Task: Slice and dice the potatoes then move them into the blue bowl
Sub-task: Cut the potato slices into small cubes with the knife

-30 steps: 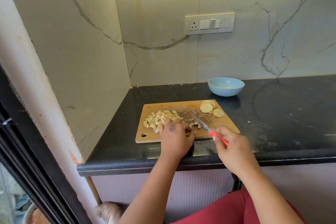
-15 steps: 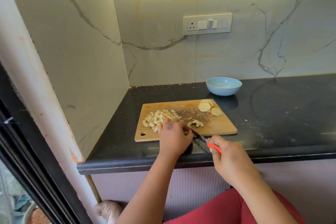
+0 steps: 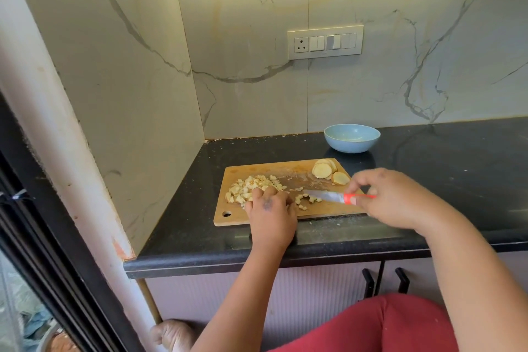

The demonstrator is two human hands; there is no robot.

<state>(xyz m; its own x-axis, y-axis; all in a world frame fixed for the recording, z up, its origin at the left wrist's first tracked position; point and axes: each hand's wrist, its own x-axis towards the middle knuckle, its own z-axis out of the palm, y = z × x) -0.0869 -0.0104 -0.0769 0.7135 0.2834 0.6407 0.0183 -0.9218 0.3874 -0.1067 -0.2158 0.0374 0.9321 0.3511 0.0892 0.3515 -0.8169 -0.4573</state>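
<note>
A wooden cutting board lies on the black counter. A heap of diced potato covers its left part, and a few loose cubes lie near the middle. Round potato slices are stacked at its far right corner. My left hand rests on the board with its fingertips at the diced heap; whether it holds a piece is hidden. My right hand grips the red handle of a knife, whose blade lies flat, pointing left over the loose cubes. The blue bowl stands behind the board, apparently holding no potato.
The black counter stretches to the right. A marble side wall closes the left, and a back wall carries a switch panel. Cabinet handles hang below the counter edge. A red-clad knee is at the bottom.
My right hand has moved right and away from me, swinging the knife from a diagonal to nearly level, tip pointing left. My left hand stays by the diced heap. The camera has tilted.
</note>
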